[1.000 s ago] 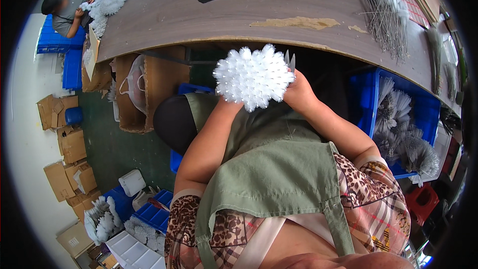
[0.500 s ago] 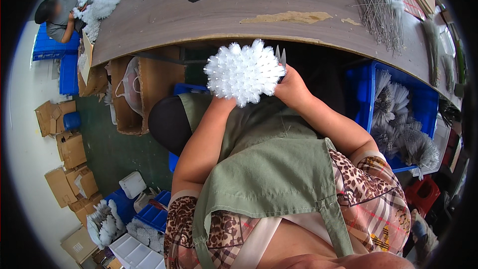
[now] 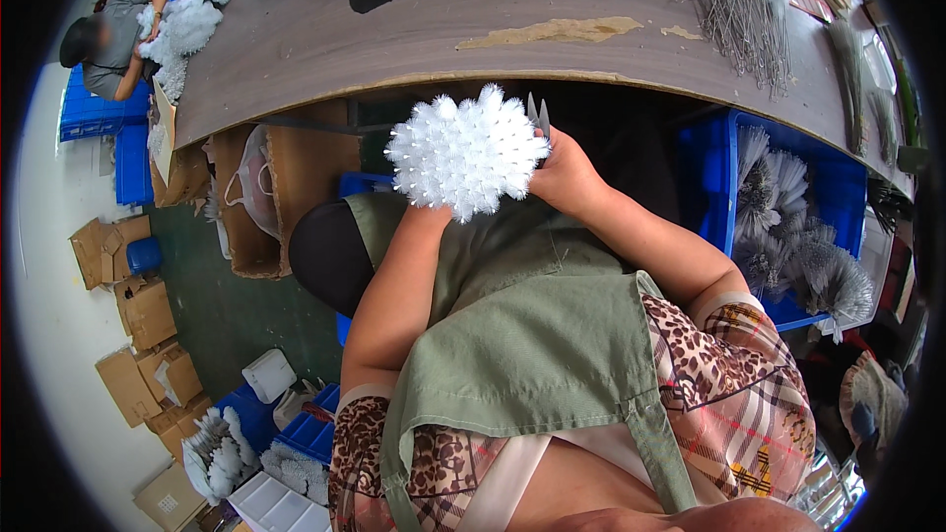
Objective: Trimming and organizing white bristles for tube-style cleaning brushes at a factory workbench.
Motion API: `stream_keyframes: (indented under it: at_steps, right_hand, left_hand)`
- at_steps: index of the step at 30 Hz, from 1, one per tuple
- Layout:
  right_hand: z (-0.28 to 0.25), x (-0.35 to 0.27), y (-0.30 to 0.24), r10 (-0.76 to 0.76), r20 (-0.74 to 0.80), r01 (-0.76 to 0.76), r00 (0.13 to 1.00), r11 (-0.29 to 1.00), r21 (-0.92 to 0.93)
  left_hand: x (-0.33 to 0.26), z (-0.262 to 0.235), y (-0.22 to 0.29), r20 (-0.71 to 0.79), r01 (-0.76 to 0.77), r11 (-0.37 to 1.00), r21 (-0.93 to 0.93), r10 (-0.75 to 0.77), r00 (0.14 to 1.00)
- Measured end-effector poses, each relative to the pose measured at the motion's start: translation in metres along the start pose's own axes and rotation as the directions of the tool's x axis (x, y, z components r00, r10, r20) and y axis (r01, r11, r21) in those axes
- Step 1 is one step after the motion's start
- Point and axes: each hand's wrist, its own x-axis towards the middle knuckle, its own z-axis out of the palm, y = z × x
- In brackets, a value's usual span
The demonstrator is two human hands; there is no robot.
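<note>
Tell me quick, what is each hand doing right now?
Left hand: hidden behind the white bristly bundle, apparently holding it; its grip cannot be told.
Right hand: closed, holding small scissors at the bundle's edge.

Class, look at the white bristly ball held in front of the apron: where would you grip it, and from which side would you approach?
Probably from underneath. The white bristly ball is soft spikes all round, so squeezing its face would bend them. The left hand already meets it from below, mostly hidden behind it, while the right hand steadies its right edge beside a pair of metal blades.
</note>
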Motion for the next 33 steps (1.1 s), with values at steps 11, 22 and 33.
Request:
stream_keyframes:
  at_steps: [11, 22, 33]
  right_hand:
    - [-0.013, -0.017, -0.026, 0.024, -0.159, 0.020, 0.987, 0.963, 0.269]
    - [-0.006, -0.023, -0.051, 0.109, -0.038, -0.099, 0.993, 0.972, 0.212]
    - [-0.007, -0.022, -0.055, 0.130, -0.014, -0.124, 0.991, 0.969, 0.215]
  left_hand:
    - [-0.003, -0.022, -0.006, -0.014, 0.112, 0.990, 0.091, -0.111, 0.994]
    - [0.001, -0.026, -0.004, 0.189, 0.132, 0.983, 0.131, -0.156, 0.970]
    - [0.014, -0.059, 0.009, 0.281, 0.125, 0.975, 0.184, -0.174, 0.944]
